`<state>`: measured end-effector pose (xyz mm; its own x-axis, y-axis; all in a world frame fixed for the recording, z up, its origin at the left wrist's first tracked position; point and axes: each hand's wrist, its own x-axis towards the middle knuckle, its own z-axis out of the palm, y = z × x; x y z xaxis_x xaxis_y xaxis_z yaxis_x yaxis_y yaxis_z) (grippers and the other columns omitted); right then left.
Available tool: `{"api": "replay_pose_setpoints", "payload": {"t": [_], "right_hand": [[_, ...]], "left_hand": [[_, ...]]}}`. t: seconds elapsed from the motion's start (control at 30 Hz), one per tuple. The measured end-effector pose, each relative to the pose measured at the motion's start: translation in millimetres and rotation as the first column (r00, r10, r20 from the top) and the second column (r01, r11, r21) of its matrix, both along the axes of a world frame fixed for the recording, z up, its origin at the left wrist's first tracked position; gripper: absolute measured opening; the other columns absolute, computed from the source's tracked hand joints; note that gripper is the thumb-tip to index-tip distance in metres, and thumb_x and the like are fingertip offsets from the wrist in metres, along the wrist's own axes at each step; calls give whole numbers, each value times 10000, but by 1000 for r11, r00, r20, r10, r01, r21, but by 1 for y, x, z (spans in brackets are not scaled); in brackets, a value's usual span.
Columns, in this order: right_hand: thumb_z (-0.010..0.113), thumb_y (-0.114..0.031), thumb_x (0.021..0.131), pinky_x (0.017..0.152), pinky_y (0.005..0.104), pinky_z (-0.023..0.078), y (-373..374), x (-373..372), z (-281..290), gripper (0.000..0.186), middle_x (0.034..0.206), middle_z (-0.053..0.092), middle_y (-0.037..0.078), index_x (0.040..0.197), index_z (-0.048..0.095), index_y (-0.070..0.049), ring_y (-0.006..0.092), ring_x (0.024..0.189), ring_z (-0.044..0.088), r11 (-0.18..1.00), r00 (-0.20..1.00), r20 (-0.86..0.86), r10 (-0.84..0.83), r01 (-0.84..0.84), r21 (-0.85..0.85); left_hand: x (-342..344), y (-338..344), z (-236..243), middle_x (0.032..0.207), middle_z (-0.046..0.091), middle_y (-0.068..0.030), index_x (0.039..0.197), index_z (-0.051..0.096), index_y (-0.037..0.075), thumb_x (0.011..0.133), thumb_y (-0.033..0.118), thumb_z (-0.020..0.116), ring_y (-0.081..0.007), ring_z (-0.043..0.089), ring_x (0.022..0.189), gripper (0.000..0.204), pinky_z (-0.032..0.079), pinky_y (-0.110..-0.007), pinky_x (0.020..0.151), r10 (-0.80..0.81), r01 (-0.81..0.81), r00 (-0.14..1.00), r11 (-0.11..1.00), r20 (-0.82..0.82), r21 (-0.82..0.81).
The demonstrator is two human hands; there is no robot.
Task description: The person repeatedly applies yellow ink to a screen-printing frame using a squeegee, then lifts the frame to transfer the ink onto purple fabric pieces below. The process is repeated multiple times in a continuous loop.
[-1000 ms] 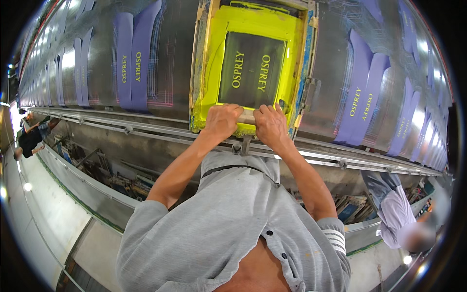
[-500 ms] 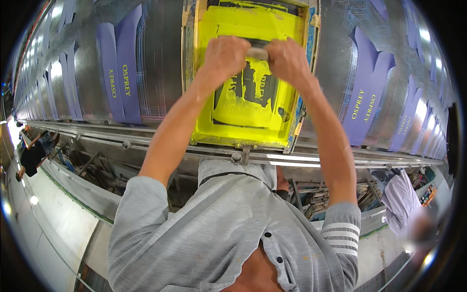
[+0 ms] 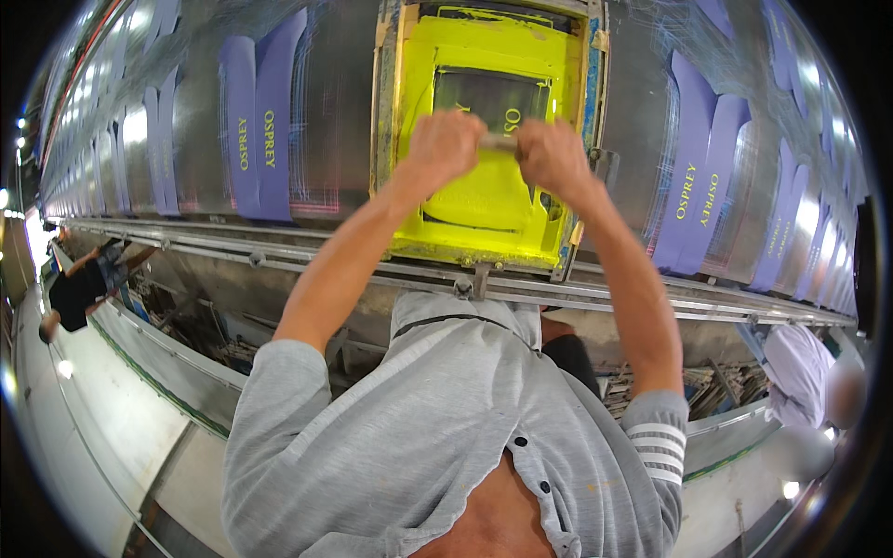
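Both hands are closed on a squeegee (image 3: pixel 499 142), my left hand (image 3: pixel 443 144) at its left end and my right hand (image 3: pixel 551 153) at its right. They are over the middle of a rectangular printing screen (image 3: pixel 591 74) coated with bright yellow-green ink (image 3: pixel 479 200). Below the squeegee a smooth ink layer covers the window. Above it, part of a darker window (image 3: pixel 493 86) shows some lettering, partly hidden by my hands.
Purple cut pieces (image 3: pixel 245 112) with yellow lettering lie in rows on the long metal table (image 3: pixel 330 112). A rail (image 3: pixel 688 302) runs along its near edge. A person in black (image 3: pixel 74 288) is at far left. A person in a pale shirt (image 3: pixel 795 372) is at right.
My hands and the squeegee moved from the screen's near edge to higher up, then back slightly toward me. Ink now smoothly covers the window's lower part, which showed lettering earlier.
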<state>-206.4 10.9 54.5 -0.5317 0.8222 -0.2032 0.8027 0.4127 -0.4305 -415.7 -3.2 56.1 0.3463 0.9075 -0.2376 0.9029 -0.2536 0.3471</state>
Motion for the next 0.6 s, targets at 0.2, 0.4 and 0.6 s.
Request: {"api": "replay_pose_setpoints", "payload": {"t": [0.2, 0.4, 0.6], "right_hand": [[676, -107, 777, 737, 475, 527, 88, -11, 5, 133, 848, 686, 138, 904, 716, -108, 375, 884, 661, 999, 995, 94, -30, 34, -35], [640, -40, 784, 967, 570, 481, -33, -14, 9, 91, 800, 596, 98, 851, 659, -97, 320, 834, 644, 985, 990, -109, 90, -72, 158], [703, -173, 798, 1042, 594, 428, -156, -22, 11, 193, 934, 651, 159, 938, 691, -41, 358, 961, 645, 1000, 994, -110, 25, -26, -9]], "left_hand": [[-5, 87, 9, 797, 727, -136, 931, 802, 210, 738, 122, 681, -352, 706, 753, 245, 552, -472, 685, 17, -15, 999, 999, -44, 31], [-9, -40, 14, 863, 719, -102, 899, 698, 150, 714, 89, 704, -333, 706, 791, 194, 550, -459, 672, 64, -61, 997, 995, 34, -82], [-15, -167, 5, 895, 722, -89, 904, 701, 87, 694, 65, 673, -318, 708, 818, 213, 562, -429, 681, 56, -68, 982, 996, 181, 62]]}}
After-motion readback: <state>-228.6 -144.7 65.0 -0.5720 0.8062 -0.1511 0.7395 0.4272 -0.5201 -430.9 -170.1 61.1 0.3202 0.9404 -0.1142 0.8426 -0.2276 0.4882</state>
